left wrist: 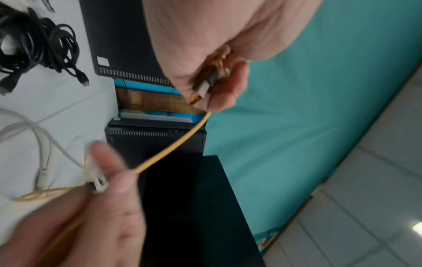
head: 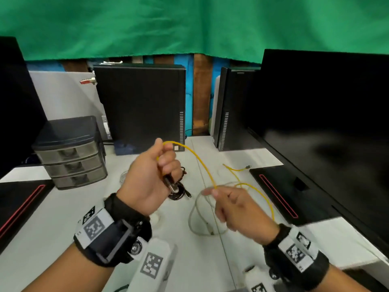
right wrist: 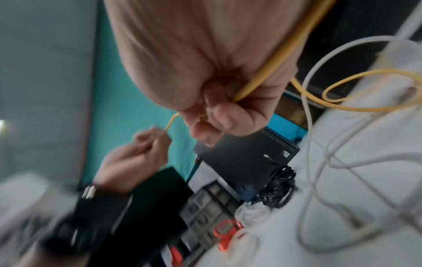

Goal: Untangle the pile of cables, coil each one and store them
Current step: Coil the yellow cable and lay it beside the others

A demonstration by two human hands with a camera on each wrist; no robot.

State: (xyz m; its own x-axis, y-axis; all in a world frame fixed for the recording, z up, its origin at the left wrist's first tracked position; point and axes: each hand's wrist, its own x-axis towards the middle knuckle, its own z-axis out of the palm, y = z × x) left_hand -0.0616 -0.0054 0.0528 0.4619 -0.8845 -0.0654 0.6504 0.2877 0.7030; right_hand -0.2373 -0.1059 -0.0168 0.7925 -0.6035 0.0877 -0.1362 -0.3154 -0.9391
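Observation:
A yellow cable (head: 201, 162) arcs through the air between my hands above the white desk (head: 63, 224). My left hand (head: 166, 163), raised, grips one end in its curled fingers. The cable's USB plug (left wrist: 200, 88) with an orange tongue sticks out below that fist. My right hand (head: 212, 192), lower and to the right, pinches the cable (right wrist: 274, 59) further along. The rest of it loops on the desk (head: 260, 193). A white cable (head: 194, 216) lies in loose loops under my right hand. A black cable bundle (head: 179, 191) lies below my left hand.
A grey three-drawer unit (head: 71, 157) stands at the left. Two black computer towers (head: 141, 106) stand at the back, and a large monitor (head: 320, 114) fills the right side. A second monitor's base (head: 21, 199) lies at the left edge. A green cloth hangs behind.

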